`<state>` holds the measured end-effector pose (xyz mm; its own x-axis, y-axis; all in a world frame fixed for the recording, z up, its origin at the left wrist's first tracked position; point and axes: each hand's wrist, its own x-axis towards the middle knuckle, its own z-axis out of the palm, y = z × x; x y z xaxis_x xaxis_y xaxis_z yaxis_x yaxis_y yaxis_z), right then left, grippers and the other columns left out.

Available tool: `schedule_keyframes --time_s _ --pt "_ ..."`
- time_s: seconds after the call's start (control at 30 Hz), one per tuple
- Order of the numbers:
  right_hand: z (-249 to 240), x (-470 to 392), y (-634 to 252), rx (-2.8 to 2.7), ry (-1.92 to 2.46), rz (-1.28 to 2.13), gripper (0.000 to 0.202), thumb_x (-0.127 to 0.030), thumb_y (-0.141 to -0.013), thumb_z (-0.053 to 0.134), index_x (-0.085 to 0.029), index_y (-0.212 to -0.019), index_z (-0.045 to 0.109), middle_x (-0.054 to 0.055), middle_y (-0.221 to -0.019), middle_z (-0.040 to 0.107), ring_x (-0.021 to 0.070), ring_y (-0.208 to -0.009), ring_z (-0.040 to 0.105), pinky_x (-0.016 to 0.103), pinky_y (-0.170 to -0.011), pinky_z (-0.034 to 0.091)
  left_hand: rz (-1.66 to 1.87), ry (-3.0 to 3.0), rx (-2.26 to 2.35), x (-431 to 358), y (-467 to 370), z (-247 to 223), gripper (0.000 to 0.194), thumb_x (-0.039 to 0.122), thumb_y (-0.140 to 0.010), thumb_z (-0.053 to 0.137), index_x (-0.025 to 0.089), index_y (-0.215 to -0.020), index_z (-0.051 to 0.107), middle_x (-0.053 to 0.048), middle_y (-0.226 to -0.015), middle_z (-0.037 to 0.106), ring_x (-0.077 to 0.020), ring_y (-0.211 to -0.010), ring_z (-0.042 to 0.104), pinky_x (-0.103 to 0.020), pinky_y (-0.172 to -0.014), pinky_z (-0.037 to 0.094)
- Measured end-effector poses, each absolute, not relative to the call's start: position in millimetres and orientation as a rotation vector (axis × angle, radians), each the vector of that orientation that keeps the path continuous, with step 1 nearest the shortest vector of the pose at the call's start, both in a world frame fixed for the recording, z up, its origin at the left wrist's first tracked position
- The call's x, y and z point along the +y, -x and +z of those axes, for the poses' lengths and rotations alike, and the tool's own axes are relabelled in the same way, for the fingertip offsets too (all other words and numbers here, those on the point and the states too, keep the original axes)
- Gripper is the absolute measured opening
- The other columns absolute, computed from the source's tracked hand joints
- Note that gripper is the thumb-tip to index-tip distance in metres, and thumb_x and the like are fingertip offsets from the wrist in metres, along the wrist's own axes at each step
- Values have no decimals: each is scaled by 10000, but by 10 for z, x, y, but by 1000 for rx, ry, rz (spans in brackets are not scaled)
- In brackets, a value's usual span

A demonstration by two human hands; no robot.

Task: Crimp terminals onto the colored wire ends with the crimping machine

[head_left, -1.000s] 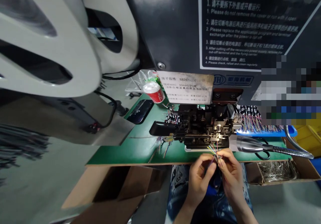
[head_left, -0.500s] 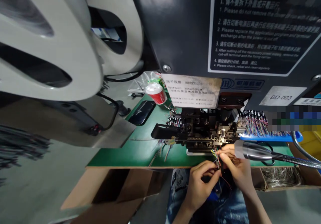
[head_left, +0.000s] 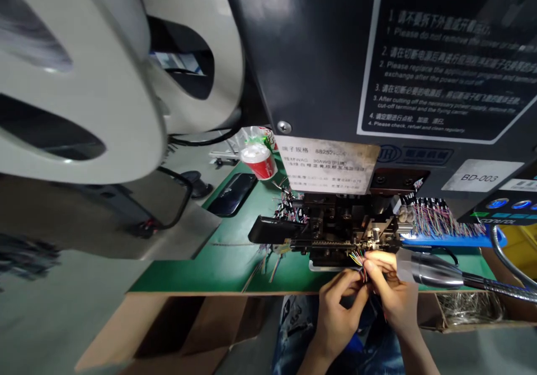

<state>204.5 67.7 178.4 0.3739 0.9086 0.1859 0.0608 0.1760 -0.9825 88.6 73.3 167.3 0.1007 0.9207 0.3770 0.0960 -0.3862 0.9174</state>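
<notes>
Thin coloured wires [head_left: 356, 258] fan out between my two hands, just below the front of the crimping machine [head_left: 335, 224]. My left hand [head_left: 342, 302] pinches the lower part of the wire bundle with thumb and forefinger. My right hand [head_left: 388, 285] grips the wires higher up, its fingertips close to the metal crimping head [head_left: 373, 238]. A lamp head [head_left: 432, 268] on a flexible neck covers part of the right hand and lights the fingers. The far ends of the wires hang below the hands and are hard to make out.
A blue tray [head_left: 453, 239] of wire bundles stands right of the machine. On the green table [head_left: 184, 274] lie a black phone [head_left: 232, 195], a red cup [head_left: 262, 165] and loose wires [head_left: 289, 204]. Large white reels [head_left: 138, 84] hang at left. Cardboard boxes [head_left: 180, 330] sit below the edge.
The camera view has shifted a little, so the machine appears lower. My right hand stays at the crimping head, and both hands keep hold of the wires.
</notes>
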Motion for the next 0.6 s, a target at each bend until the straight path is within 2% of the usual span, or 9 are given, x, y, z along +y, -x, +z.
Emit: schedule_keyframes --time_s 0.17,0.6 --pt "1850 678 -2055 -1026 1243 834 220 -433 -928 752 -244 -978 853 84 -967 845 283 -928 801 433 -907 645 1462 -1753 1066 743 -936 1644 151 96 -897 618 202 -818 692 -11 -719 703 -151 -612 716 -176 -566 621" --pt "1771 692 -2081 -1015 1280 842 207 -426 -927 761 -264 -1028 841 68 -973 837 273 -913 790 417 -895 636 1501 -1833 1067 737 -925 1637 165 59 -910 623 209 -871 677 8 -712 684 -144 -581 698 -183 -562 598"
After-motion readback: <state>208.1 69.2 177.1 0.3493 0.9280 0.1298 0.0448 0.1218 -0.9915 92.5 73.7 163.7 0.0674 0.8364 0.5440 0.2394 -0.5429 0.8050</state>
